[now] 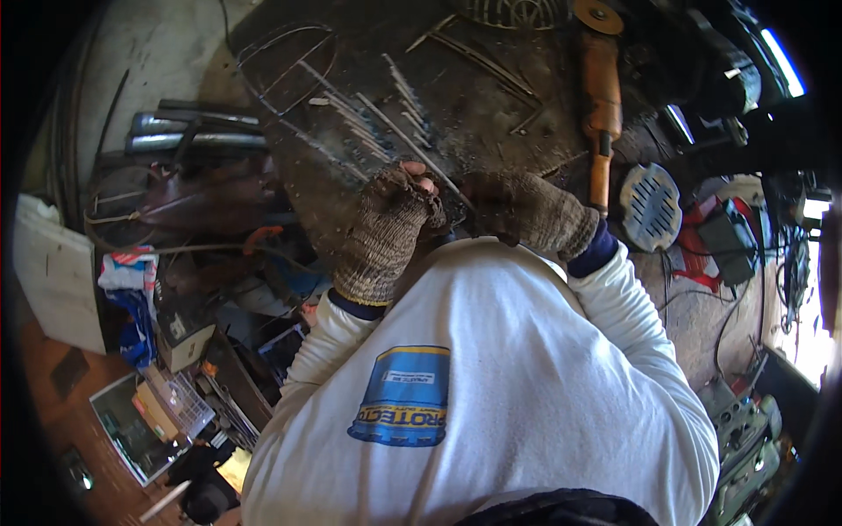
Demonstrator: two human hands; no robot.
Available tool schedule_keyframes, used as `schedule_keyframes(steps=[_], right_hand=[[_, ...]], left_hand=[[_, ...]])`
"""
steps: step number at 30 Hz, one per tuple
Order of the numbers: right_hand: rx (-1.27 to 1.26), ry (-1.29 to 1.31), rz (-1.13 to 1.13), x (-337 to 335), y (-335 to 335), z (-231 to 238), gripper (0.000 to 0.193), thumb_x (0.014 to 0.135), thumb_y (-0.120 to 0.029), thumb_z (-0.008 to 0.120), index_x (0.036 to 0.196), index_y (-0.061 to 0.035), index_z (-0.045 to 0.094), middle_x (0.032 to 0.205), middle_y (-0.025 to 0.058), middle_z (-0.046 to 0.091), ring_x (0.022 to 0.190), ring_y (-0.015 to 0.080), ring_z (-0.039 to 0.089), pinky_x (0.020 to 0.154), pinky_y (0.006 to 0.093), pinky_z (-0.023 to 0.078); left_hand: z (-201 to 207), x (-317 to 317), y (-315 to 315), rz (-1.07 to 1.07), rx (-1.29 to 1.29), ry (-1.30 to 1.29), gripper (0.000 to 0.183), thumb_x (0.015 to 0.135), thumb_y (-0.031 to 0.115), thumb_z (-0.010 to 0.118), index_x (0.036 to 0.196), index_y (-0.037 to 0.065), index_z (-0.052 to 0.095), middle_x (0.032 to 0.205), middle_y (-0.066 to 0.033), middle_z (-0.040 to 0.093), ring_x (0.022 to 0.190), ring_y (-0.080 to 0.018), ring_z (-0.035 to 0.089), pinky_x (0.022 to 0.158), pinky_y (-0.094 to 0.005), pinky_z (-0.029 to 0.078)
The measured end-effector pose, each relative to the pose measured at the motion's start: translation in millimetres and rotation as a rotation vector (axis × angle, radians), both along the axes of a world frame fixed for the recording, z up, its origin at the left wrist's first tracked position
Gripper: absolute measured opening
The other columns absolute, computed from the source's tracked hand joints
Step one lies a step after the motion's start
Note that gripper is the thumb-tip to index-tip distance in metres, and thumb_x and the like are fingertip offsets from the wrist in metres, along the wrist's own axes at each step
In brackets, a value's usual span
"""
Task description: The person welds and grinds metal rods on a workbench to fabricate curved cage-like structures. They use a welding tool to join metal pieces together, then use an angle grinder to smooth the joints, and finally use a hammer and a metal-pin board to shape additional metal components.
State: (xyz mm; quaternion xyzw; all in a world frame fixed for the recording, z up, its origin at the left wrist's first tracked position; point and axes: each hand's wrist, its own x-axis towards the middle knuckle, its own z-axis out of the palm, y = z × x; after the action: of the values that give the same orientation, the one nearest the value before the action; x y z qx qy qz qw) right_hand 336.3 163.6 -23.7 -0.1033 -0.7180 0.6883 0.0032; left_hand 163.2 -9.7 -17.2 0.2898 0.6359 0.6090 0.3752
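My left hand (392, 226), in a brown knit glove with bare fingertips showing, is closed in front of my chest. What lies inside its curled fingers is hidden. My right hand (535, 210), gloved alike, is close beside it, its fingers bent and dark in shadow. A long thin metal rod (405, 138) slants from the workbench (491, 131) down between both hands, its near end by my right fingers. Just beyond my left hand, several short rods (358, 123) lie side by side in a row. Another row of short rods (409, 101) sits to their right.
An orange angle grinder (602, 96) lies at the bench's right. A round wire frame (289, 66) and loose thin bars (478, 60) are farther back. Metal tubes (193, 131) are at left. A slotted round plate (651, 207) and cables stand right of my right arm.
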Motion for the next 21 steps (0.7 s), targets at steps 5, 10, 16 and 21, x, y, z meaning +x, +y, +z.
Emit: schedule_keyframes(steps=[5,10,16,21], right_hand=[[0.043,0.085,0.111,-12,-7,-15,0.047,0.096,-0.009,0.066,0.14,-0.0002,0.054,0.127,0.0137,0.066,0.114,0.0206,0.062,0.101,0.0365,0.05],[0.063,0.215,0.142,-21,-8,-45,0.046,0.096,-0.01,0.066,0.139,0.0009,0.055,0.127,0.0158,0.066,0.113,0.0233,0.064,0.101,0.0377,0.051],[0.309,0.183,0.315,-25,-7,-28,0.036,0.097,-0.011,0.063,0.132,-0.0001,0.061,0.122,0.0174,0.068,0.111,0.0254,0.066,0.098,0.039,0.053],[0.26,-0.047,0.273,-43,-27,-25,0.034,0.095,-0.011,0.063,0.128,-0.0009,0.064,0.117,0.0184,0.07,0.107,0.0269,0.068,0.095,0.0385,0.054]], left_hand=[[-26,-3,-8,0.134,-0.011,0.118,0.019,0.096,0.007,0.069,0.114,0.005,0.067,0.096,-0.0054,0.068,0.081,-0.0136,0.065,0.066,-0.0299,0.057],[-12,3,-9,0.248,0.115,-0.271,0.018,0.095,0.009,0.07,0.113,0.006,0.068,0.093,-0.0053,0.069,0.08,-0.0146,0.067,0.063,-0.0289,0.058],[-12,-5,-24,0.393,0.114,-0.265,0.019,0.096,0.011,0.07,0.114,0.005,0.066,0.091,-0.0045,0.069,0.076,-0.0134,0.066,0.065,-0.0267,0.058],[-29,-20,-35,0.391,0.171,-0.265,0.017,0.098,0.013,0.069,0.112,0.005,0.066,0.095,-0.0033,0.069,0.079,-0.0121,0.066,0.07,-0.0264,0.056]])
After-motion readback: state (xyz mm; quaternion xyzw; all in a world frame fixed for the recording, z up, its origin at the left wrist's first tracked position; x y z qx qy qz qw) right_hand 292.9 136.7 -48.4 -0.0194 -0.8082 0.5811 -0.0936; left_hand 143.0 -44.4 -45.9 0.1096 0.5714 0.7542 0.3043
